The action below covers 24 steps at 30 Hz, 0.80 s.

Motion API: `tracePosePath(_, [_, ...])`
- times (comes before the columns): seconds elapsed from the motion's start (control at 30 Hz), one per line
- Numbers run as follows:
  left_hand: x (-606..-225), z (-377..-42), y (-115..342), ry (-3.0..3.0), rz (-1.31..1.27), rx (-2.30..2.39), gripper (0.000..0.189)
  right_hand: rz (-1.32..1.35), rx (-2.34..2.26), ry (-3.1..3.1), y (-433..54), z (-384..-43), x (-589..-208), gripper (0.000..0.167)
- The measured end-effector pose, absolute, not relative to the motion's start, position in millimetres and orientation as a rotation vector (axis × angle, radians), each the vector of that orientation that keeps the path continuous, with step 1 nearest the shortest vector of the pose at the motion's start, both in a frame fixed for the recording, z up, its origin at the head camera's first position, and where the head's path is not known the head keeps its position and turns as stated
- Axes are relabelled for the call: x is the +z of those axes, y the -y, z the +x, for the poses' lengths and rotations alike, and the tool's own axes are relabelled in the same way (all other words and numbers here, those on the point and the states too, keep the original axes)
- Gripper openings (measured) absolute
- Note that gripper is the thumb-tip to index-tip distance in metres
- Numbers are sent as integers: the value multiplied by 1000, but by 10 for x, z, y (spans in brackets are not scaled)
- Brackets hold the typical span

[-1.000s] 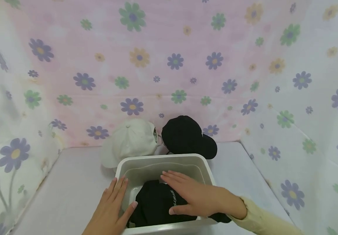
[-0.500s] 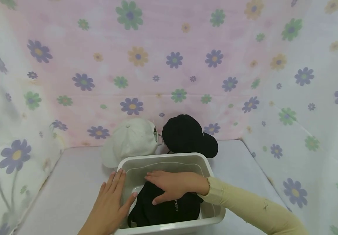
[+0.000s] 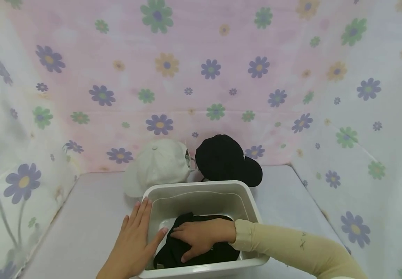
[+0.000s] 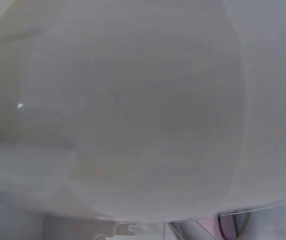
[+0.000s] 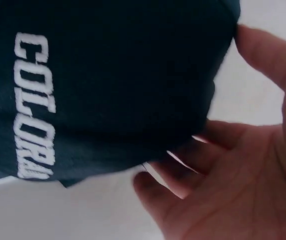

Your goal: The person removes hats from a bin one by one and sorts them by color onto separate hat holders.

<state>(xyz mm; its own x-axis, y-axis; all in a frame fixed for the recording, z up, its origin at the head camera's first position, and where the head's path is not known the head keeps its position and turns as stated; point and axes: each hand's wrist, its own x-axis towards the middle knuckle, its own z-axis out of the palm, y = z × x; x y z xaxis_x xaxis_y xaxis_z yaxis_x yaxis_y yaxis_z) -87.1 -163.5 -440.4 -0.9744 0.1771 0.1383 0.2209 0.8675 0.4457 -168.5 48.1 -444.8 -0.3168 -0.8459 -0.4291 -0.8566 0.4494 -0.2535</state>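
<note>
A black cap (image 3: 174, 250) lies inside a pale grey plastic bin (image 3: 197, 197). My right hand (image 3: 202, 234) rests on the cap from above, fingers fairly straight and pointing left. In the right wrist view, white raised lettering runs along the cap (image 5: 122, 90); the thumb and fingertips of my right hand (image 5: 238, 170) touch its edge. My left hand (image 3: 131, 240) lies with straight fingers against the bin's left rim, thumb reaching over the inside. The pale bin wall (image 4: 143, 110) fills most of the left wrist view, with no fingers visible there.
Behind the bin, a white cap (image 3: 164, 162) and another black cap (image 3: 223, 161) sit side by side on the white table surface (image 3: 92, 209). Flowered cloth (image 3: 187, 50) hangs at the back and both sides.
My right hand has moved left and then lower onto the cap in the bin, and the cap now sits flatter. The left hand stays at the left rim.
</note>
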Motion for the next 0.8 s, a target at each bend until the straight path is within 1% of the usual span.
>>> tracePosePath(0.07, [-4403, -871, 1636, 2942, -315, -698, 89, -1437, 27, -2206, -471, -1698, -4466, 72])
tracePosePath(0.17, [-4403, -874, 1638, 2930, -312, -692, 88, -1453, 10, -2219, -458, -1719, -4470, 70])
tracePosePath(0.4, [-4411, -881, 1635, 2929, -299, -712, 89, -1394, -31, -2256, -459, -1739, -4472, 66])
tracePosePath(0.63, [-4419, -884, 1644, 2920, -303, -722, 88, -1405, -44, -2265, -464, -1745, -4458, 57])
tracePosePath(0.73, [-4420, -883, 1648, 2928, -300, -728, 88, -1388, -40, -2252, -475, -1732, -4449, 57])
tracePosePath(0.8, [-4421, -881, 1650, 2938, -293, -727, 89, -1370, -12, -2237, -483, -1722, -4445, 61])
